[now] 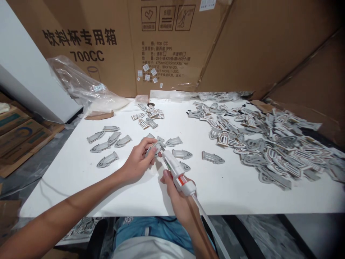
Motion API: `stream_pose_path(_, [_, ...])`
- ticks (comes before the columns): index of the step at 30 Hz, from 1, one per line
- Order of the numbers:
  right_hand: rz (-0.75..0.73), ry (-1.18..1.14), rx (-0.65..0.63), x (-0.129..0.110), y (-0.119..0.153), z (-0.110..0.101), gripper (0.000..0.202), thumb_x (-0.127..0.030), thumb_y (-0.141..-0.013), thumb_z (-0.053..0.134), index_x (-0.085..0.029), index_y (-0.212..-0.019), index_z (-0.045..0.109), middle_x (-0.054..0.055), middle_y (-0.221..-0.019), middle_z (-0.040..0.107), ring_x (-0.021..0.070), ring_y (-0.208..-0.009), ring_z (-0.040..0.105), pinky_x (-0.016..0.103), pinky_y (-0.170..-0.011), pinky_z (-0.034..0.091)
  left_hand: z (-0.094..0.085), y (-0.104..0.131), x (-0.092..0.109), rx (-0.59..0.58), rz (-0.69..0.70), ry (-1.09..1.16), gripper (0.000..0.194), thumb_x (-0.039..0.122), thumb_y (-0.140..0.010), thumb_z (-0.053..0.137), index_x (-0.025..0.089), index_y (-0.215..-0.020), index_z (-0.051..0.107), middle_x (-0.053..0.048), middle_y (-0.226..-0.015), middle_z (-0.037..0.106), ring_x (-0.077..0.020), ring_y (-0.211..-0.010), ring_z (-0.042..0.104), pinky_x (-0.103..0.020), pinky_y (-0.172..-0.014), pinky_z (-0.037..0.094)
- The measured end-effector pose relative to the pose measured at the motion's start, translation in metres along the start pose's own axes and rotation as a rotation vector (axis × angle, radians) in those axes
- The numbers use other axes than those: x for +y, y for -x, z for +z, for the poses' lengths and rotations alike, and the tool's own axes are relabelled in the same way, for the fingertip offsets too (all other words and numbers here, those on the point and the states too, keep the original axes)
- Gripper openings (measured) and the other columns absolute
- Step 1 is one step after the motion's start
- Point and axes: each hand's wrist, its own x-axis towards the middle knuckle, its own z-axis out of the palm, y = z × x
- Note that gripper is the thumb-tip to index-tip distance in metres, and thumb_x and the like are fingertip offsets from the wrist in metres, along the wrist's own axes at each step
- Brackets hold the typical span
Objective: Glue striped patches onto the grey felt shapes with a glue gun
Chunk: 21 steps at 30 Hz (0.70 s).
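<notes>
My left hand (140,158) pinches a small grey arch-shaped piece (158,146) above the middle of the white table. Wrapped round a white glue gun (174,163) with an orange-red part, my right hand (179,198) is just right of and below it. The gun's nozzle points up and left, close to the held piece; whether they touch cannot be made out. Similar grey pieces lie spread around both hands, such as one (182,154) to the right of the gun and one (107,159) to the left.
A large heap of grey pieces (280,151) covers the table's right side. A smaller pile (149,116) lies at the back. Cardboard boxes (167,43) stand behind the white table (81,187), with a clear plastic bag (81,84) at the back left.
</notes>
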Motion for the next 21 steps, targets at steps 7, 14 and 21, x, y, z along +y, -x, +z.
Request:
stream_pose_path(7, [-0.01, 0.058, -0.015, -0.0024, -0.0014, -0.0012, 0.054, -0.07, -0.094, 0.073, -0.021, -0.07, 0.075, 0.003, -0.06, 0.064, 0.0198, -0.056, 0.058, 0.031, -0.056, 0.044, -0.0001, 0.0005, -0.0003, 0.001, 0.01, -0.005, 0.039, 0.056, -0.111, 0.058, 0.022, -0.13, 0.059, -0.004, -0.099, 0.075, -0.0103, -0.065, 0.057, -0.023, -0.058, 0.044])
stream_pose_path(14, [-0.022, 0.087, -0.067, 0.004, -0.0026, -0.0026, 0.057, -0.071, -0.094, 0.071, -0.02, -0.068, 0.069, -0.001, -0.052, 0.052, 0.016, -0.049, 0.044, 0.029, -0.048, 0.034, -0.0005, 0.0004, -0.0022, 0.002, 0.009, 0.008, 0.041, 0.058, -0.109, 0.061, 0.022, -0.129, 0.06, -0.004, -0.096, 0.075, -0.0102, -0.062, 0.058, -0.023, -0.055, 0.044])
stream_pose_path(21, [-0.046, 0.077, -0.073, 0.0032, -0.0041, -0.0018, 0.053, -0.066, -0.099, 0.068, -0.02, -0.075, 0.072, 0.0, -0.06, 0.059, 0.0163, -0.055, 0.048, 0.029, -0.052, 0.038, -0.0004, 0.0002, -0.0022, 0.024, 0.025, -0.005, 0.04, 0.057, -0.109, 0.061, 0.023, -0.129, 0.061, -0.004, -0.098, 0.077, -0.0107, -0.061, 0.059, -0.024, -0.057, 0.046])
